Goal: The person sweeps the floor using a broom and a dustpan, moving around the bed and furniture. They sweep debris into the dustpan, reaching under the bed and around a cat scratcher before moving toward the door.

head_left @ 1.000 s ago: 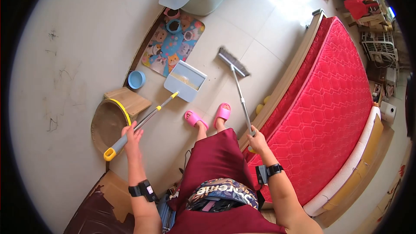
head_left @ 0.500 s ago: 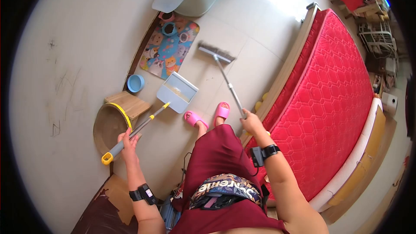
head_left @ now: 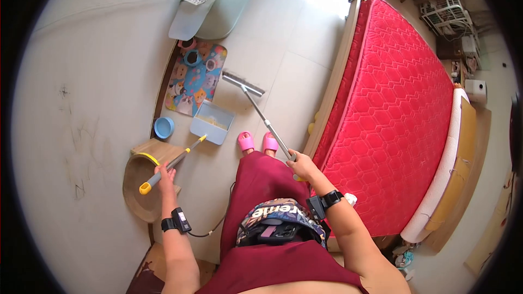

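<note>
My left hand [head_left: 165, 177] is wrapped round the grey and yellow handle of a long dustpan [head_left: 216, 135]. Its pale blue pan rests on the floor with some light-coloured debris inside. My right hand [head_left: 303, 165] grips the grey pole of a broom [head_left: 256, 110], whose wide head [head_left: 243, 83] lies at the floor between the patterned mat and the bed. The broom head is apart from the pan, beyond it and to the right. Pink slippers [head_left: 246, 141] are on my feet, just right of the pan.
A cartoon-cat mat [head_left: 188, 90] holds several small bowls by the wall. A blue bowl [head_left: 163, 127] and a round wooden stool-like piece [head_left: 143, 185] stand at left. A grey-green bin-like container [head_left: 226, 13] is farther off. The red mattress [head_left: 387, 114] on its bed frame borders the right side.
I have stepped so my feet stand side by side. The broom head, blurred before, now shows sharply and sits nearer the mat's right edge. Both hands keep their hold.
</note>
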